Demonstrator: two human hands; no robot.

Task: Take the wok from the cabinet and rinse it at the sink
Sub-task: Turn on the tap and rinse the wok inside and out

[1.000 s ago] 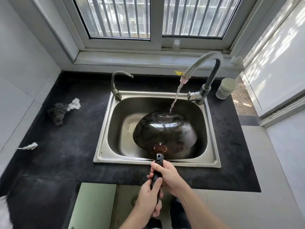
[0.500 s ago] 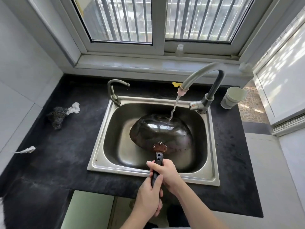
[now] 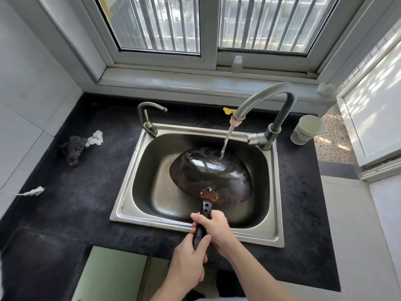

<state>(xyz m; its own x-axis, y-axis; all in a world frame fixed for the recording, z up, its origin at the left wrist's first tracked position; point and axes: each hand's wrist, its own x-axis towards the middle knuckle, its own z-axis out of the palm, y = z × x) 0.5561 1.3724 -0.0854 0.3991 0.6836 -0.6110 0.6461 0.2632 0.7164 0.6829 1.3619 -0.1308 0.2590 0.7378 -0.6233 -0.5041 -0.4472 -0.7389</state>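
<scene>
A dark wok [image 3: 211,174] hangs upside down inside the steel sink [image 3: 128,200], its wet domed underside facing up. Water runs from the tall grey faucet [image 3: 267,101] onto the far side of the dome. The wok's black handle [image 3: 201,222] points toward me over the sink's front rim. My right hand [image 3: 213,230] grips the handle close to the rusty bracket. My left hand [image 3: 187,261] holds the handle's end just below it. The wok's inside is hidden.
A small second tap [image 3: 148,118] stands at the sink's back left corner. A steel scrubber with a white rag [image 3: 76,146] lies on the black counter [image 3: 76,198] to the left. A white cup [image 3: 307,132] sits at the right. Pale green cabinet doors [image 3: 110,274] are below.
The wok has shifted slightly left under the stream, and my head has moved closer and lower. Both hands keep their hold on the handle.
</scene>
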